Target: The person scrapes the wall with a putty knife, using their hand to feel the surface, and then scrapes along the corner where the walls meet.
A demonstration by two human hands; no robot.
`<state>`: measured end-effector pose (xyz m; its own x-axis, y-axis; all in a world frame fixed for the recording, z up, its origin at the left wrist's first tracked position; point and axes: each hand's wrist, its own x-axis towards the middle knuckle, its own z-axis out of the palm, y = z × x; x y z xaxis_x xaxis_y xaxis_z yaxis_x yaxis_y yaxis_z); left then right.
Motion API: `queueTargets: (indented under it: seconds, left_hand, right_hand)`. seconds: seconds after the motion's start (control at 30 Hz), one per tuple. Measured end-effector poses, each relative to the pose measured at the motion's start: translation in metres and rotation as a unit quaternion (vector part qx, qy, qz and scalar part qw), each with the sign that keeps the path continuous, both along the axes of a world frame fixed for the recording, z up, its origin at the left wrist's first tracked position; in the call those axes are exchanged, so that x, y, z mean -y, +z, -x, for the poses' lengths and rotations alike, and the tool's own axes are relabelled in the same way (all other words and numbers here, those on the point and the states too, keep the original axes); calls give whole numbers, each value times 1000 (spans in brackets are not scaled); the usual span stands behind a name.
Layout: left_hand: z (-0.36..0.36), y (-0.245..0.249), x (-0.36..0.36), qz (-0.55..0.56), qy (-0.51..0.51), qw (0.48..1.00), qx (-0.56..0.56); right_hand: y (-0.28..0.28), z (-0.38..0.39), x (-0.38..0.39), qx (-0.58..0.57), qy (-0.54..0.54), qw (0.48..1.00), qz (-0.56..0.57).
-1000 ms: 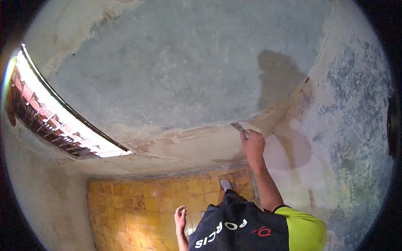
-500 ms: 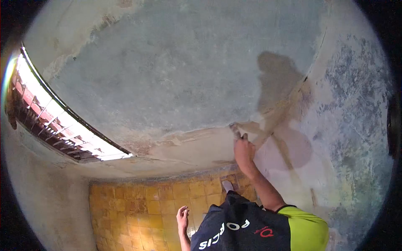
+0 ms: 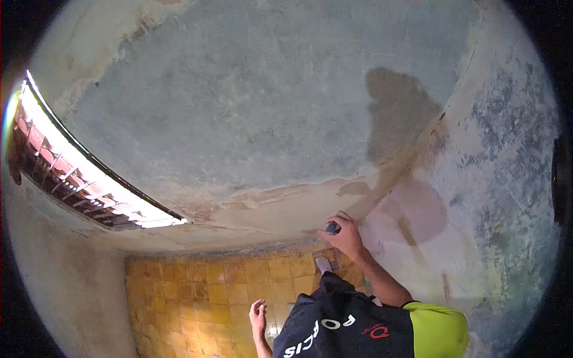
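My right hand (image 3: 344,235) is wrapped round a small tool with a dark round end (image 3: 332,228), close to the lower part of the wall (image 3: 268,206). The rest of the tool is hidden by my fingers. Lower and to the left, over the tiled floor, my left hand (image 3: 258,313) hangs with loosely curled fingers that stand a little apart, holding nothing. Above my right hand the wall has a grey-blue surface (image 3: 256,101) with a paler, rough band along its bottom.
A barred window (image 3: 101,179) lets bright light in at the left. Yellow-brown tiles (image 3: 209,292) cover the floor. A mottled wall (image 3: 507,179) rises at the right, and a shadow (image 3: 397,113) falls near the corner. One foot (image 3: 323,265) shows below my right hand.
My right hand has moved down with the tool, whose dark round end now faces the camera. My left hand has shifted slightly down and left.
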<state>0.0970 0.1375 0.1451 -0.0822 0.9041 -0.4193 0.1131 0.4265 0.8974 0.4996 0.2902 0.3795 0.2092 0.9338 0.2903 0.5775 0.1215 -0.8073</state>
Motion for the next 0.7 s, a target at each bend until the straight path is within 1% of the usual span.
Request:
queueTargets:
  seconds: [0.07, 0.17, 0.27, 0.37, 0.43, 0.47, 0.57, 0.6, 0.63, 0.7]
  left_hand:
    - [-2, -5, 0, -2, 6, 1000, 2]
    - [-16, 3, -5, 5, 26, 1000, 7]
    - [-28, -3, -7, 7, 36, 999, 3]
    - [-48, 2, -11, 6, 46, 999, -12]
    - [-58, 2, -14, -2, 46, 999, -25]
    - [-65, 4, -15, 5, 65, 998, -16]
    - [-82, 4, -16, 12, 82, 996, -38]
    - [-88, 7, -17, 8, 80, 996, -43]
    - [-92, 7, -18, 7, 91, 995, -42]
    - [-100, 4, -15, 5, 111, 993, -38]
  right_hand:
    - [7, -7, -8, 20, 16, 999, -44]
    - [5, -17, -31, -1, 70, 986, -148]
    - [-11, -26, -53, 22, 199, 974, -104]
    - [-14, -31, -66, 50, 286, 955, -63]
    - [-2, -26, -71, 84, 342, 925, -141]
    - [5, -23, -75, 101, 369, 906, -181]
    - [14, -15, -84, 66, 469, 848, -239]
    - [14, -22, -95, 131, 493, 823, -251]
    - [7, -33, -112, 124, 480, 835, -239]
    - [-28, -55, -148, 109, 454, 858, -214]
